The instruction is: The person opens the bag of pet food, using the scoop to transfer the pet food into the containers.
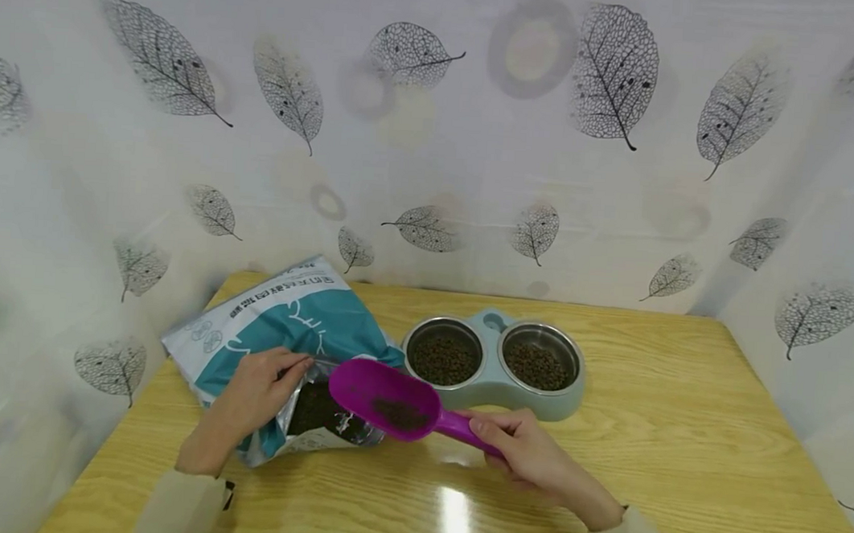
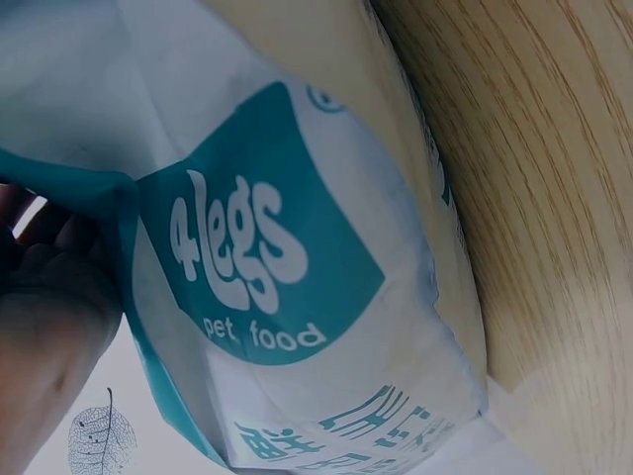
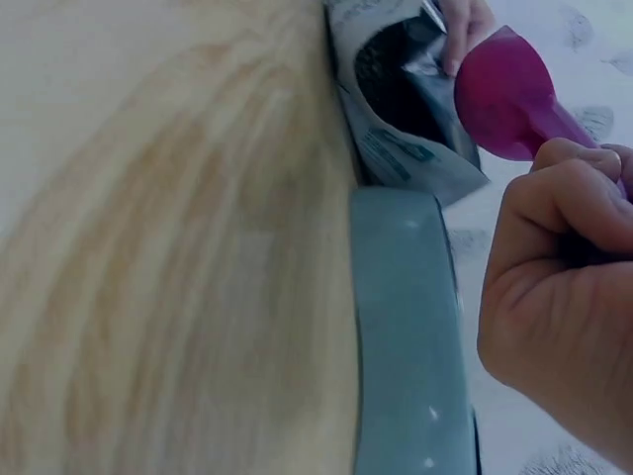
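A teal and white pet food bag [image 1: 337, 318] lies on its side at the left of the table, its mouth facing the person and dark kibble visible inside. My left hand [image 1: 261, 391] pinches the upper edge of that mouth. My right hand [image 1: 529, 449] grips the handle of a purple scoop [image 1: 352, 379], whose bowl hangs just right of the bag's opening with some kibble in it. In the right wrist view the scoop [image 3: 504, 94] shows from its underside. The left wrist view shows the bag's printed side [image 2: 257, 237] close up; the left fingertips are hidden behind it.
Behind the scoop stands a blue-grey double feeder [image 1: 490, 366] with two metal bowls, each holding brown kibble. All of it rests on a wood-grain table [image 1: 680, 409]. A leaf-patterned curtain [image 1: 470, 140] encloses the back and sides.
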Demonstrator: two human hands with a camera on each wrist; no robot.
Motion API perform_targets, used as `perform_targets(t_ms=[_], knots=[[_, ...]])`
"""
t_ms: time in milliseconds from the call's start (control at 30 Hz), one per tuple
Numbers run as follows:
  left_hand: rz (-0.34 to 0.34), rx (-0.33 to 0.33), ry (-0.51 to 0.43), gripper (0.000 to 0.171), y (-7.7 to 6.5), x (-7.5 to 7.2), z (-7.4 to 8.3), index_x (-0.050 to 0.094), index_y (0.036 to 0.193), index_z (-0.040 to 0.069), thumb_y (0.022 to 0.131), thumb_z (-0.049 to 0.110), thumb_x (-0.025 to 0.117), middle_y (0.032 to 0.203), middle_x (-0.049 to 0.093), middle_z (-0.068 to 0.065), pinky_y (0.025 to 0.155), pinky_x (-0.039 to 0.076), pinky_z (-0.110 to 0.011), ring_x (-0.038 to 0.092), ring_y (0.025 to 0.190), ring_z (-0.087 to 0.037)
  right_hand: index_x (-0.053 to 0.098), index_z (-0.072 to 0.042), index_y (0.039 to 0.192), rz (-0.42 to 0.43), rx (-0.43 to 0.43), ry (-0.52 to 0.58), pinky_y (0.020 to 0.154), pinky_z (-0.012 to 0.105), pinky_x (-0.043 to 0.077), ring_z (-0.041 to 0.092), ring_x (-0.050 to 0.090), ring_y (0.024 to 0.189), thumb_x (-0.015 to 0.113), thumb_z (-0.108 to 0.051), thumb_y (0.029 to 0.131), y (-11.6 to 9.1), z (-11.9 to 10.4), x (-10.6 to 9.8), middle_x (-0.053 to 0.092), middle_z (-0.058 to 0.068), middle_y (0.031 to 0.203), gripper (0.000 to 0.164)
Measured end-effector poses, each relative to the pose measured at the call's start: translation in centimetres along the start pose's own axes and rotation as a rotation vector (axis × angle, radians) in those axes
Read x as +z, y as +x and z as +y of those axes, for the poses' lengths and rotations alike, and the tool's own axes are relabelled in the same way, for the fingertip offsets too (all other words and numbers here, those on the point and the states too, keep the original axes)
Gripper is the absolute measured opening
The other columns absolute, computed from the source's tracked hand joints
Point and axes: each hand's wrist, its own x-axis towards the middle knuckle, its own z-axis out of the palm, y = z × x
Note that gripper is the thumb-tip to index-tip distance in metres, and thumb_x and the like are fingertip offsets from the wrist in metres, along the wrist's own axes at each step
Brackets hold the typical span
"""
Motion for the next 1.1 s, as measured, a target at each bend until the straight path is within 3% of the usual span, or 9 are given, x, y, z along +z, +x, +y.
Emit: perform_targets(t_ms=[267, 467, 633, 767, 900, 1100], knots=[[-0.023, -0.03, 0.001, 0.017, 0.0, -0.1, 0.0, 0.08, 0.106, 0.001, 0.097, 0.008, 0.068, 0.071, 0.059, 0.004, 0.052, 0.039, -0.022, 0.042, 0.059, 0.002, 0.069, -0.02, 0.136, 0.142, 0.057, -0.087, 0.039, 0.018, 0.027, 0.001, 0.027, 0.04, 0.054, -0.035, 0.107, -3.2, -2.3, -3.5, 0.039, -0.009, 0.056, 0.036], [-0.03, -0.038, -0.003, 0.018, 0.0, 0.0, 0.0, 0.079, 0.108, 0.0, 0.098, 0.009, 0.067, 0.073, 0.062, 0.003, 0.053, 0.04, -0.022, 0.043, 0.06, 0.002, 0.063, -0.01, 0.141, 0.313, 0.058, -0.251, 0.036, 0.022, 0.025, 0.003, 0.024, 0.041, 0.059, -0.034, 0.105, -6.0, -4.2, -6.8, 0.04, -0.007, 0.056, 0.043], [-0.055, -0.068, -0.015, 0.021, -0.2, -0.1, 0.2, 0.078, 0.112, 0.0, 0.1, 0.01, 0.065, 0.075, 0.062, 0.002, 0.053, 0.039, -0.023, 0.042, 0.06, 0.001, 0.061, -0.01, 0.143, 0.467, 0.108, -0.451, 0.037, 0.024, 0.031, 0.004, 0.025, 0.042, 0.063, -0.04, 0.102, -8.3, -5.6, -9.1, 0.04, -0.008, 0.056, 0.051], [-0.061, -0.074, -0.021, 0.021, -0.2, -0.2, 0.2, 0.078, 0.112, 0.001, 0.1, 0.011, 0.064, 0.074, 0.06, 0.003, 0.053, 0.039, -0.023, 0.042, 0.059, 0.001, 0.063, -0.013, 0.143, 0.578, 0.118, -0.677, 0.039, 0.027, 0.033, 0.004, 0.029, 0.046, 0.066, -0.046, 0.099, -9.4, -6.4, -10.2, 0.041, -0.008, 0.06, 0.054], [-0.067, -0.08, -0.023, 0.021, -0.2, -0.2, 0.2, 0.078, 0.112, 0.001, 0.101, 0.012, 0.064, 0.074, 0.059, 0.003, 0.053, 0.039, -0.023, 0.041, 0.059, 0.001, 0.069, -0.014, 0.136, 0.662, 0.068, -0.905, 0.039, 0.027, 0.032, 0.004, 0.028, 0.046, 0.069, -0.045, 0.097, -9.7, -6.5, -10.3, 0.039, -0.008, 0.058, 0.049], [-0.072, -0.081, -0.033, 0.021, -0.2, -0.2, 0.2, 0.079, 0.112, 0.002, 0.101, 0.012, 0.064, 0.073, 0.058, 0.004, 0.053, 0.039, -0.023, 0.041, 0.059, 0.001, 0.078, -0.009, 0.12, 0.74, -0.174, -1.21, 0.039, 0.024, 0.026, -0.001, 0.022, 0.042, 0.078, -0.031, 0.091, -9.3, -6.0, -9.5, 0.034, -0.014, 0.049, 0.036]])
